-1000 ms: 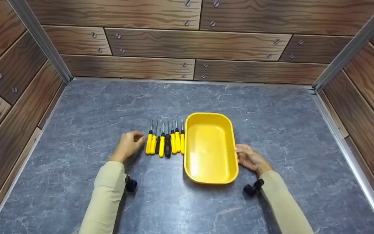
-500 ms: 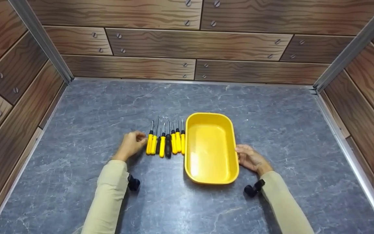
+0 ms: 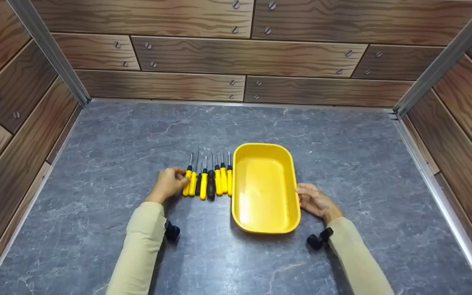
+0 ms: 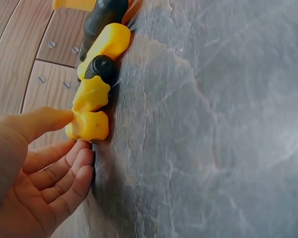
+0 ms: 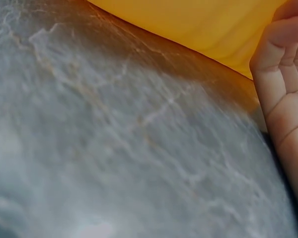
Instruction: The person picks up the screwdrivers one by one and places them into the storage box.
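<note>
Several screwdrivers with yellow or black handles lie side by side in a row, shafts pointing away from me. At the row's left end my left hand pinches the outermost yellow-handled screwdriver; the thumb lies on its handle and the other fingers reach along its outer side. To the right of the row stands a yellow rectangular tub with rounded corners and nothing inside. My right hand touches the tub's right wall with its fingers loosely bent, as the right wrist view shows in part.
The grey marbled tabletop is bounded by wood-patterned panels at the back and both sides, with metal strips along the edges. A small black camera is strapped at each wrist, close over the table.
My left hand has moved right, from beside the row onto the leftmost screwdriver's handle. The right hand and the tub have stayed in place.
</note>
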### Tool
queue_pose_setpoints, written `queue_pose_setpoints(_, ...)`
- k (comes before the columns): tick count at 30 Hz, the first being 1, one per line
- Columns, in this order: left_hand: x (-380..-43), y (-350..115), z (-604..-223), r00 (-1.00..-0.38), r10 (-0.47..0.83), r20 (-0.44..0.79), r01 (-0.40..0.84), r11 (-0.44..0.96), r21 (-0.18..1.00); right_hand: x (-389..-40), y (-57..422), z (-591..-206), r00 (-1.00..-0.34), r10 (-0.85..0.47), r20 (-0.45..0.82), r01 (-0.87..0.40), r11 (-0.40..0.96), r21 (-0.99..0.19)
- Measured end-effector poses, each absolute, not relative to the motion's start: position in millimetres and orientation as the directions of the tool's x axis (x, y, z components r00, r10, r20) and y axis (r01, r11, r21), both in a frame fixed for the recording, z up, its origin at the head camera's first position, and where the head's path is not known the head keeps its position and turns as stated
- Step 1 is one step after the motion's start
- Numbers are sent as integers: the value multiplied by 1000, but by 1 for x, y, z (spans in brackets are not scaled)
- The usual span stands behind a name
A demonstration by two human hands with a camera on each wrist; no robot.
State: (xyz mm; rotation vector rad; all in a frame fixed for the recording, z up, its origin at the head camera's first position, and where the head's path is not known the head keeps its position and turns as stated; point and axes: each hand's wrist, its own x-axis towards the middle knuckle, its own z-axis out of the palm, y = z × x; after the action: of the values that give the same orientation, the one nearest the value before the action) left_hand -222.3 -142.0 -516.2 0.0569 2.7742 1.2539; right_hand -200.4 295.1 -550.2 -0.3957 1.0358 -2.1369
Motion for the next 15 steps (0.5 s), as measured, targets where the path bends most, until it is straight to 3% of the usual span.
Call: queue_pose_setpoints(15,-221,-135,-508,-992,-39,-116,-106,750,653,-201,294,-550,-710,-704,-24,452,-429,-782)
